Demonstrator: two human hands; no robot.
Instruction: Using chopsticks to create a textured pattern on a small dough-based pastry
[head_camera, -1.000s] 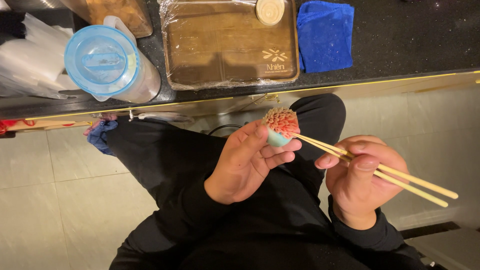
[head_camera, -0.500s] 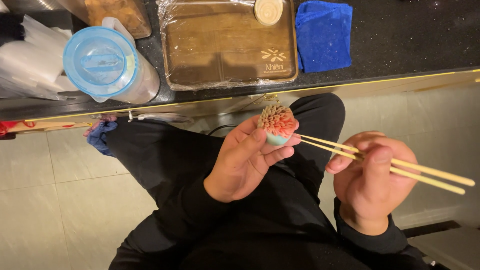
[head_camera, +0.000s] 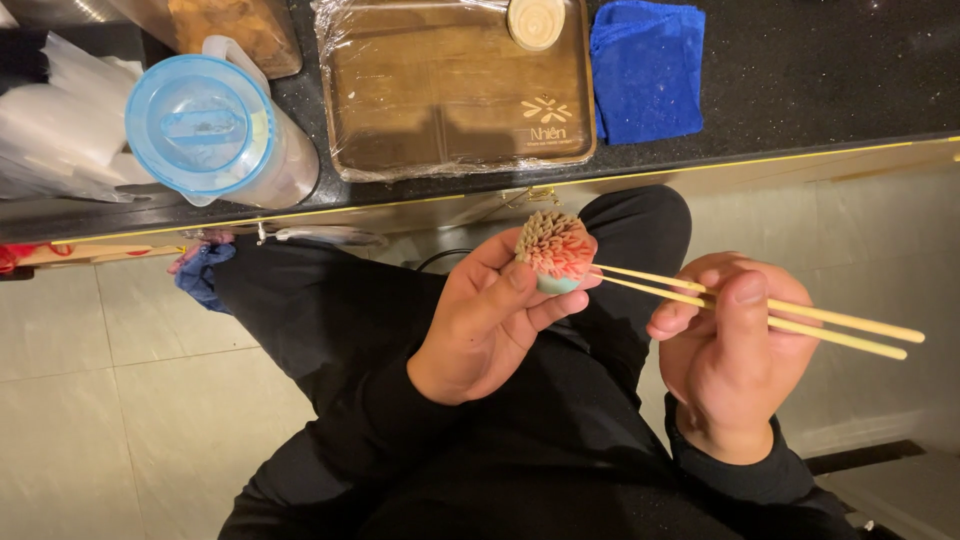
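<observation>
The left hand (head_camera: 490, 320) cradles a small flower-shaped sweet (head_camera: 556, 250), pink and cream petals on a pale green base, lifted over the lap just below the edge of the dark counter (head_camera: 800, 90). Its fingers (head_camera: 555, 305) are curled closed under the base, the thumb resting against the near side, so the sweet sits pinched lightly at the fingertips with the petals left free. The right hand (head_camera: 735, 350), at 3 o'clock from the sweet, grips a pair of wooden chopsticks (head_camera: 760, 315) with fingers wrapped tight and the thumb pressed along the top stick; the two tips lie close together and touch the sweet's lower right edge.

To shape petals cleanly, the judgement is that the tips should press in shallowly and lift outward, one row at a time, while the left hand turns the sweet a little between strokes and keeps its hold on the base only. Too firm a squeeze would likely flatten it.

On the counter, at 12 o'clock from the sweet, lies a plastic-wrapped wooden board (head_camera: 450, 90) with a small round wooden stamp (head_camera: 535, 22) on top. A folded blue cloth (head_camera: 645, 70) is at 1 o'clock, a clear pitcher with a blue lid (head_camera: 205, 125) at 10 o'clock.
</observation>
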